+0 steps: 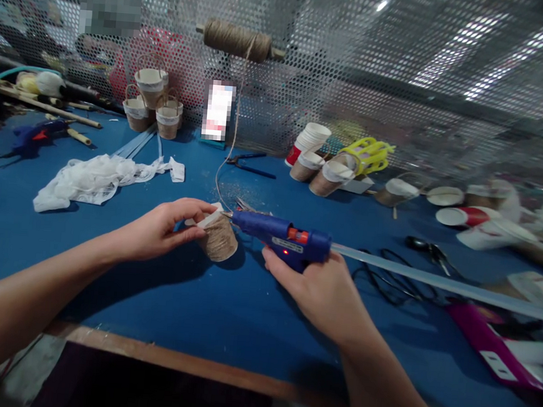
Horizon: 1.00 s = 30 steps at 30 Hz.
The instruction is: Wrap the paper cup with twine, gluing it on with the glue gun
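Between the fingers of my left hand (170,228) is a small paper cup (220,239) wrapped in brown twine, held tilted just above the blue table. My right hand (323,289) is closed round the handle of a blue glue gun (273,232) with a small red light lit. Its nozzle points left at the cup's upper edge, touching or very near it. From the gun's back a long clear glue stick (416,274) runs off to the right. A strand of twine (237,119) comes down from a spool (237,40) to behind the cup.
White lace trim (94,180) lies heaped at left, near a second glue gun (36,138). Finished little baskets (153,84) stand at the back left. Pliers (253,163), stacked paper cups (311,141), a yellow woven piece (371,157), black cable (387,281) and a purple power strip (486,339) lie about.
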Motion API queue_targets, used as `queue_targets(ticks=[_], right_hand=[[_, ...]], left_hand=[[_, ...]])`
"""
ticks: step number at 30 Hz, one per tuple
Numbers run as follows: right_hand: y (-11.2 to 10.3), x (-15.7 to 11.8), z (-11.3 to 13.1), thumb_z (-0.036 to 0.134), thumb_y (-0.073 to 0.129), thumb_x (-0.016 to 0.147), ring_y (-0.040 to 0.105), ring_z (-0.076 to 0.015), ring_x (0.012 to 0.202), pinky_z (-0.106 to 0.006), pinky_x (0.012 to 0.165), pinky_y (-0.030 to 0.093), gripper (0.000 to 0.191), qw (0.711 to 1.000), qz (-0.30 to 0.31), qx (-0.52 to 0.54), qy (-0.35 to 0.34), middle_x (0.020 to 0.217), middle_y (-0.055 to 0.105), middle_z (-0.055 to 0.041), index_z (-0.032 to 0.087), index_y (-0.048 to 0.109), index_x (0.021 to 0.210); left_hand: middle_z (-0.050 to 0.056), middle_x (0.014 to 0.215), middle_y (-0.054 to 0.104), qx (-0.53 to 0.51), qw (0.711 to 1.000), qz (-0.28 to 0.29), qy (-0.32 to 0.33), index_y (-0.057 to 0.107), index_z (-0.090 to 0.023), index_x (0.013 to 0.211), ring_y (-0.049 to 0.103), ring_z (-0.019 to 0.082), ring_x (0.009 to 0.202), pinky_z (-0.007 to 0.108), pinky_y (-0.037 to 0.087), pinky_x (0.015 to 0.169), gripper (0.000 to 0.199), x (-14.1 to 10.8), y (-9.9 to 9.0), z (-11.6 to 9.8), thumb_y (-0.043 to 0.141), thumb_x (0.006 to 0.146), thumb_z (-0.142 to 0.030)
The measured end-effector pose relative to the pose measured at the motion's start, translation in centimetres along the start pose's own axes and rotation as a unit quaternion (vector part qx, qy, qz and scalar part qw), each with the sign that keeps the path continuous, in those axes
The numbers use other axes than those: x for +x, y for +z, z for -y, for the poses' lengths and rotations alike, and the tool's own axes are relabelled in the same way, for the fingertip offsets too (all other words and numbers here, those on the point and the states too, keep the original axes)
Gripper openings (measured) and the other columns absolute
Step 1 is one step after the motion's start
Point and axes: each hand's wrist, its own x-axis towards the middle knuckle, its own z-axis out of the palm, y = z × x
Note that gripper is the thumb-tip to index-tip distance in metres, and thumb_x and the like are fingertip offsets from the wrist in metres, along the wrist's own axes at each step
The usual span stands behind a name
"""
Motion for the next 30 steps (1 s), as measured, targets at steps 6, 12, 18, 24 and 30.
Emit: queue_targets(ticks=[6,12,18,24,30], right_hand=[[-0.12,0.0,0.41,0.025,0.048,0.076,0.054,-0.0142,0.049,-0.026,0.051,0.044,0.018,0.999,0.014,0.026,0.013,0.051,0.057,0.001,0.02,0.054,0.059],[-0.16,0.08,0.24,0.025,0.049,0.076,0.048,-0.0121,0.041,-0.024,0.041,0.04,0.019,0.998,0.013,0.044,0.035,0.045,0.053,0.0027,0.021,0.052,0.058],[-0.28,0.04,0.19,0.025,0.049,0.077,0.054,-0.0138,0.048,-0.025,0.048,0.045,0.018,0.998,0.018,0.051,0.03,0.05,0.058,0.0017,0.021,0.054,0.06],[-0.3,0.04,0.03,0.025,0.049,0.077,0.056,-0.0141,0.05,-0.025,0.05,0.045,0.017,0.997,0.026,0.069,0.032,0.053,0.061,0.0014,0.02,0.054,0.061],[-0.24,0.11,-0.03,0.025,0.048,0.077,0.052,-0.0128,0.045,-0.025,0.046,0.042,0.019,0.996,0.027,0.077,0.044,0.048,0.055,0.0026,0.021,0.05,0.059]], left_hand=[[0.011,0.121,0.053,-0.007,1.0,0.007,-0.005,0.055,-0.014,0.091,0.051,0.02,0.107,0.039,0.037,0.095,0.015,0.06,-0.06,-0.2,0.045,0.084,-0.024],[0.011,0.123,0.053,-0.001,1.0,0.004,-0.001,0.054,-0.015,0.092,0.049,0.02,0.111,0.037,0.038,0.094,0.015,0.03,-0.08,-0.19,0.045,0.084,-0.024],[0.012,0.124,0.052,-0.004,1.0,0.005,-0.002,0.054,-0.015,0.092,0.048,0.02,0.111,0.038,0.038,0.094,0.015,0.01,-0.06,-0.08,0.045,0.085,-0.024],[0.012,0.124,0.052,-0.003,1.0,0.007,-0.001,0.053,-0.015,0.09,0.048,0.02,0.112,0.039,0.038,0.095,0.014,-0.04,-0.11,-0.11,0.044,0.085,-0.025],[0.012,0.123,0.052,-0.001,1.0,0.004,-0.002,0.053,-0.015,0.088,0.049,0.021,0.111,0.04,0.038,0.095,0.014,-0.08,-0.05,0.0,0.045,0.085,-0.025]])
